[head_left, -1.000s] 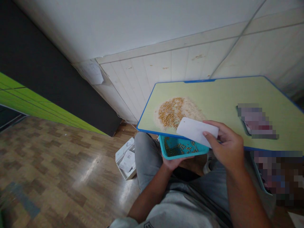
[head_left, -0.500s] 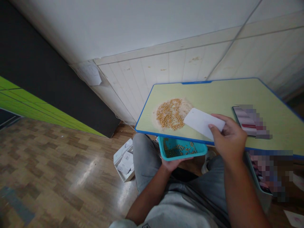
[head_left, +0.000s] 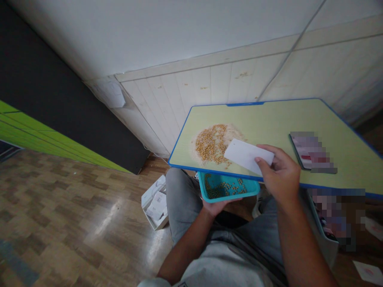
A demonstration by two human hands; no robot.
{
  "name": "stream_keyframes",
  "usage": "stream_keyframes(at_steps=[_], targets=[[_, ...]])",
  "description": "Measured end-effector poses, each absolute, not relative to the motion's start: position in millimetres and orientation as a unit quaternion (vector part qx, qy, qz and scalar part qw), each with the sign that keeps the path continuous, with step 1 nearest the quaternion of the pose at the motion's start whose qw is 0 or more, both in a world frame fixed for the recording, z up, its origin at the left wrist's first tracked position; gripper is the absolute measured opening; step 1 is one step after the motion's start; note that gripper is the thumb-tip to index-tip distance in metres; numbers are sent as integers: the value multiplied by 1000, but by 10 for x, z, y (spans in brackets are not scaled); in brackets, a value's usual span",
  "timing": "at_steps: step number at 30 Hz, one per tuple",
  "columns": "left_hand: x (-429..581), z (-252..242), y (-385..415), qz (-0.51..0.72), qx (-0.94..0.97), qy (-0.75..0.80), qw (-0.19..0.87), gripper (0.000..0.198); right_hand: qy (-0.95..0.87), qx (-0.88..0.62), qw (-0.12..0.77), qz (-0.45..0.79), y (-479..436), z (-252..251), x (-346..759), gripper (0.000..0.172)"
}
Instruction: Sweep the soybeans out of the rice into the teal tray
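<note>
Under the near edge of the table (head_left: pixel 287 119), my left hand (head_left: pixel 216 207) supports a turquoise tray (head_left: pixel 230 198) with many small gold beads inside. My right hand (head_left: pixel 279 171) pinches a white card (head_left: pixel 247 155) between thumb and fingers, low over the tabletop. The card's far end touches or overlaps the right side of a pile of gold beads (head_left: pixel 209 145). Pale, fine grains (head_left: pixel 235 133) lie around and among these beads. A few beads sit near the table's front edge, just below the card.
A phone-like device (head_left: pixel 311 153), partly pixelated, lies on the table to the right. An open white box (head_left: pixel 155 207) stands on the floor at left. Behind the table rises a panelled wall (head_left: pixel 221 83). A grey bin (head_left: pixel 332 249) is at lower right.
My right hand and the card have moved left and slightly down, pushing against the right edge of the bead pile. My left hand and the tray have hardly moved.
</note>
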State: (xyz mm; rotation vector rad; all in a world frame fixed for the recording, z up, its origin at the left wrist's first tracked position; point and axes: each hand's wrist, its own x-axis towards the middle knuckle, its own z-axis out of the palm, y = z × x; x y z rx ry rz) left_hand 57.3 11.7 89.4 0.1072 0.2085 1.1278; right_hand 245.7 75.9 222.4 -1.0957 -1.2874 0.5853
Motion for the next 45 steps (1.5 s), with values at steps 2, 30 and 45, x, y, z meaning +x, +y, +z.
stream_keyframes(at_steps=[2,30,45], targets=[[570,899,114,533,46,99,839,97,-561,-474,624,267,745,2232,2461,28],[599,926,121,534,58,119,835,97,-599,-445,605,278,712,2270,2411,22],[598,912,127,532,43,123,837,95,-623,-458,562,293,718,2201,2190,30]])
